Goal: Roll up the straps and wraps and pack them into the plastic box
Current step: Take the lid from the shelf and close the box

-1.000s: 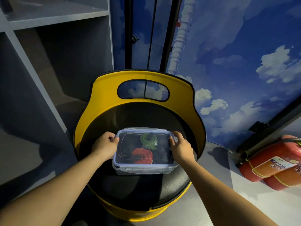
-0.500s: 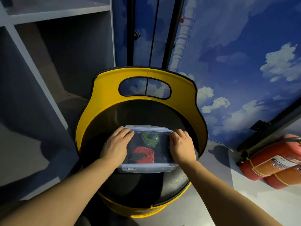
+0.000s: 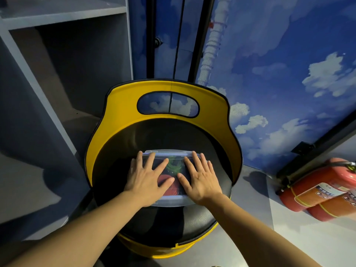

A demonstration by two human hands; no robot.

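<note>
- Two hands are lying flat on the lid point(image 3: 170, 153) of the plastic box point(image 3: 173, 200), which is sitting on the black seat point(image 3: 192, 218) of the yellow chair point(image 3: 123, 105).
- I am keeping the box toward the middle of the seat, so the cushion is taking the downward load and the box has room on all sides.
- Through the clear lid I am seeing a red roll point(image 3: 170, 186) nearer me and a green roll point(image 3: 174, 166) behind it; both are lying inside the box, between my two hands.
- My left hand point(image 3: 146, 178) is spread wide, fingers straight, palm on the left half of the lid; it is gripping nothing.
- My right hand point(image 3: 200, 178) is spread the same way on the right half, fingers reaching toward the far edge.
- The hands are lying apart, thumbs pointing inward with a gap between them.
- I am judging this as pressing the lid down to seat it; packing looks nearly done.
- I cannot tell whether the side clips are latched.
- Red fire extinguishers point(image 3: 317, 191) are lying on the floor to my right, well apart from the chair.
</note>
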